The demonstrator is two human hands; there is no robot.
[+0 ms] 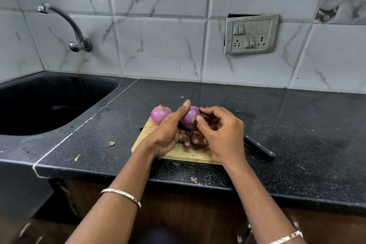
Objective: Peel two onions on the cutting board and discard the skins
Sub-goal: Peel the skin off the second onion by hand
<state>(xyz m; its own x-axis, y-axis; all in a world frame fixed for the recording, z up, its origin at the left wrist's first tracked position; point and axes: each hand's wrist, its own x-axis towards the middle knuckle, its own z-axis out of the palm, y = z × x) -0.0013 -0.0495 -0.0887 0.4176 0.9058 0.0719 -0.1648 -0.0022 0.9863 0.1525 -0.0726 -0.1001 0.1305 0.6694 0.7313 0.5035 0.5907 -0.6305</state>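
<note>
A wooden cutting board (pixel 179 152) lies on the black counter. My left hand (pixel 169 131) holds a purple onion (pixel 189 118) above the board, thumb up along its left side. My right hand (pixel 221 130) pinches at the onion's right side, thumb and forefinger on its skin. Dark red loose skins (pixel 202 140) lie on the board under my hands. A second purple onion (pixel 160 114) sits at the board's far left corner, untouched.
A black-handled knife (pixel 259 148) lies on the counter right of the board. A black sink (pixel 49 105) with a wall tap (pixel 77 39) is at the left. Skin scraps (pixel 111 143) dot the counter. A socket panel (pixel 250 34) hangs on the tiled wall.
</note>
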